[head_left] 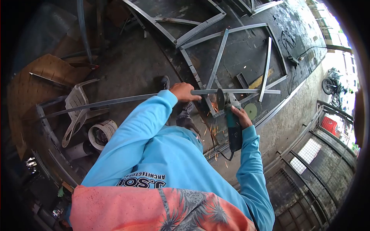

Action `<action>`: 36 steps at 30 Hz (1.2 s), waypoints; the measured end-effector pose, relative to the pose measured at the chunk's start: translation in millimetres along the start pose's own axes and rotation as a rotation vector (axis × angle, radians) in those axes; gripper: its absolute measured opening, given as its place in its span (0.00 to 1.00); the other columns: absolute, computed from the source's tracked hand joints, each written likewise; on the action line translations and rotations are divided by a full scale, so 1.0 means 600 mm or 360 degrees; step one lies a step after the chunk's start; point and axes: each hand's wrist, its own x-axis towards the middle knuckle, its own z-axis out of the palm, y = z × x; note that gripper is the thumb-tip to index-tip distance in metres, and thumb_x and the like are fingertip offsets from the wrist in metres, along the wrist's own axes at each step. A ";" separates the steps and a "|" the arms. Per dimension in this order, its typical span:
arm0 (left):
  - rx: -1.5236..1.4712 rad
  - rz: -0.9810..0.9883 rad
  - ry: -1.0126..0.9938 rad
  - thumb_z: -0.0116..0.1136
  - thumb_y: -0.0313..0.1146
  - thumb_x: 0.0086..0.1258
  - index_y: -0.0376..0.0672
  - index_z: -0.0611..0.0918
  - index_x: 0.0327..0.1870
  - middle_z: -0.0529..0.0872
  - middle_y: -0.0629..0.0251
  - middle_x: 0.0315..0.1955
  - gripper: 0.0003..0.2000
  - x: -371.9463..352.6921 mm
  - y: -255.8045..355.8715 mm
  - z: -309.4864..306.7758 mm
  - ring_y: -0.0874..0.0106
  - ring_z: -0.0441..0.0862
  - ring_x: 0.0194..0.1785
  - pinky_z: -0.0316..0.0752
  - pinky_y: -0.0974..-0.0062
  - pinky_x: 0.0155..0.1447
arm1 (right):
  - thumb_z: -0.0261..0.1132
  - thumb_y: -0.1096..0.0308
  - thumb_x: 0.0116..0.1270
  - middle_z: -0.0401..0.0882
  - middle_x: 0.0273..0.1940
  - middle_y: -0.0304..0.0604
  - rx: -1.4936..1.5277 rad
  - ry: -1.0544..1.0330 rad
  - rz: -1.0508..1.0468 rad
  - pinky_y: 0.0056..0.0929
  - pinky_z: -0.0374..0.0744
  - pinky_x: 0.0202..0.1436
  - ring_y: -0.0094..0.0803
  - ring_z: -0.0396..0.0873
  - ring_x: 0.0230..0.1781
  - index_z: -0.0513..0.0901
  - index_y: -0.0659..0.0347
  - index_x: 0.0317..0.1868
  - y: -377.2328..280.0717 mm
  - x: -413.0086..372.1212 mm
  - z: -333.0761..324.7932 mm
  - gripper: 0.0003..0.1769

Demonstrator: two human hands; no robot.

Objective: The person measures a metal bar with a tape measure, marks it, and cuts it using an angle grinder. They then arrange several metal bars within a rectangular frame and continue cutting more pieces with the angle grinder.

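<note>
A long metal bar (115, 101) runs across the view, and my left hand (183, 92) is closed around it near the middle. My right hand (242, 117) grips a teal and black angle grinder (234, 129). The grinder's disc (221, 99) meets the bar a short way right of my left hand. Orange sparks fly downward from that contact. A green round disc (250, 111) lies on the work surface just right of the grinder head. Under the bar sits a welded metal frame (217, 59) with slanted braces.
Another metal frame (200, 29) lies farther back. A loose metal strip (266, 69) leans across the near frame. To the left are a broken plastic chair (79, 102) and a white bucket (102, 133). A black cable (288, 40) lies at the right; a motorcycle (333, 84) stands outside.
</note>
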 end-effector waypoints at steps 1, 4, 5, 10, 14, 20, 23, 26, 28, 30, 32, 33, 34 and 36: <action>0.0005 0.0019 -0.0003 0.63 0.53 0.60 0.43 0.86 0.33 0.87 0.52 0.30 0.19 0.011 -0.012 -0.004 0.52 0.85 0.37 0.77 0.56 0.47 | 0.71 0.47 0.62 0.80 0.41 0.41 0.0009 -0.0032 0.0031 0.29 0.82 0.38 0.29 0.81 0.35 0.76 0.64 0.57 0.007 -0.014 0.000 0.33; -0.0631 -0.0160 -0.0508 0.62 0.55 0.64 0.42 0.86 0.33 0.87 0.51 0.29 0.21 0.029 -0.041 -0.006 0.51 0.84 0.36 0.76 0.55 0.44 | 0.71 0.47 0.62 0.80 0.40 0.42 0.0021 -0.0046 0.0081 0.28 0.82 0.37 0.30 0.81 0.34 0.75 0.64 0.57 0.037 -0.043 -0.009 0.33; -0.0372 -0.0025 -0.0205 0.62 0.54 0.64 0.42 0.86 0.32 0.87 0.52 0.29 0.20 0.014 -0.032 -0.004 0.51 0.84 0.36 0.76 0.55 0.43 | 0.70 0.46 0.63 0.81 0.39 0.44 0.0023 -0.0012 0.0006 0.30 0.84 0.36 0.32 0.83 0.34 0.76 0.65 0.55 0.056 -0.042 -0.016 0.32; 0.0083 0.0254 0.0695 0.66 0.52 0.61 0.46 0.85 0.35 0.88 0.58 0.32 0.17 -0.022 -0.026 0.052 0.54 0.85 0.37 0.78 0.57 0.42 | 0.68 0.44 0.63 0.83 0.37 0.49 0.0095 -0.0021 -0.0125 0.33 0.86 0.34 0.35 0.85 0.32 0.76 0.66 0.54 0.041 -0.049 -0.004 0.33; 0.0280 0.0102 0.0553 0.66 0.54 0.62 0.43 0.82 0.32 0.87 0.55 0.31 0.20 -0.023 -0.012 0.046 0.55 0.86 0.38 0.79 0.58 0.44 | 0.68 0.44 0.63 0.83 0.36 0.50 0.0066 0.0010 -0.0166 0.35 0.87 0.35 0.37 0.85 0.32 0.76 0.66 0.53 0.033 -0.023 -0.002 0.33; 0.0420 0.0059 0.0551 0.62 0.57 0.63 0.44 0.82 0.28 0.87 0.56 0.28 0.22 -0.016 -0.008 0.052 0.55 0.86 0.36 0.78 0.57 0.43 | 0.73 0.47 0.60 0.80 0.41 0.45 0.0153 -0.0074 -0.0049 0.32 0.84 0.37 0.34 0.83 0.35 0.73 0.65 0.58 0.025 -0.008 0.004 0.36; 0.0411 0.0047 0.0511 0.62 0.56 0.63 0.43 0.82 0.29 0.87 0.56 0.29 0.21 -0.018 -0.004 0.048 0.54 0.86 0.37 0.78 0.56 0.43 | 0.73 0.46 0.59 0.81 0.41 0.46 0.0082 -0.0014 -0.0097 0.33 0.84 0.37 0.34 0.83 0.36 0.72 0.65 0.60 0.030 -0.003 0.007 0.38; 0.0412 0.0038 0.0515 0.63 0.56 0.62 0.43 0.82 0.30 0.87 0.55 0.30 0.21 -0.017 -0.004 0.048 0.54 0.86 0.37 0.78 0.56 0.43 | 0.73 0.45 0.59 0.80 0.41 0.46 0.0080 -0.0001 -0.0103 0.32 0.85 0.37 0.34 0.83 0.35 0.71 0.66 0.61 0.034 0.000 0.008 0.40; 0.0410 0.0026 0.0504 0.63 0.56 0.62 0.43 0.82 0.31 0.87 0.55 0.30 0.21 -0.017 -0.003 0.048 0.54 0.86 0.37 0.78 0.56 0.44 | 0.74 0.45 0.58 0.80 0.41 0.46 0.0091 0.0000 -0.0082 0.32 0.84 0.38 0.34 0.83 0.36 0.71 0.66 0.60 0.030 -0.007 0.010 0.40; 0.0408 0.0016 0.0489 0.63 0.56 0.62 0.43 0.83 0.31 0.87 0.55 0.30 0.21 -0.017 -0.004 0.049 0.54 0.86 0.37 0.78 0.57 0.44 | 0.74 0.45 0.58 0.80 0.42 0.45 0.0106 0.0005 -0.0060 0.32 0.84 0.38 0.33 0.83 0.37 0.72 0.67 0.60 0.022 -0.015 0.013 0.40; 0.0422 0.0034 0.0503 0.63 0.56 0.62 0.42 0.83 0.31 0.87 0.55 0.30 0.22 -0.017 -0.005 0.049 0.54 0.86 0.37 0.79 0.57 0.43 | 0.74 0.45 0.58 0.81 0.44 0.45 0.0105 -0.0001 -0.0037 0.30 0.84 0.41 0.32 0.83 0.38 0.72 0.67 0.61 0.017 -0.018 0.015 0.41; 0.0423 0.0034 0.0503 0.63 0.56 0.62 0.42 0.83 0.31 0.87 0.55 0.30 0.22 -0.017 -0.005 0.049 0.54 0.86 0.37 0.79 0.57 0.43 | 0.74 0.45 0.58 0.81 0.44 0.45 0.0106 -0.0001 -0.0038 0.30 0.84 0.41 0.32 0.83 0.38 0.72 0.67 0.61 0.022 -0.014 0.013 0.41; 0.0408 0.0040 0.0506 0.63 0.57 0.62 0.42 0.83 0.30 0.87 0.55 0.30 0.22 -0.018 -0.005 0.049 0.54 0.86 0.36 0.79 0.57 0.43 | 0.74 0.46 0.59 0.81 0.45 0.44 0.0078 0.0023 -0.0060 0.28 0.83 0.43 0.31 0.82 0.39 0.72 0.67 0.61 0.030 -0.007 0.007 0.40; 0.0392 0.0044 0.0512 0.62 0.57 0.62 0.43 0.83 0.30 0.87 0.55 0.30 0.23 -0.018 -0.003 0.047 0.54 0.86 0.36 0.79 0.57 0.42 | 0.73 0.47 0.60 0.81 0.46 0.44 0.0048 0.0044 -0.0083 0.27 0.82 0.44 0.30 0.82 0.40 0.73 0.67 0.61 0.028 0.000 0.005 0.39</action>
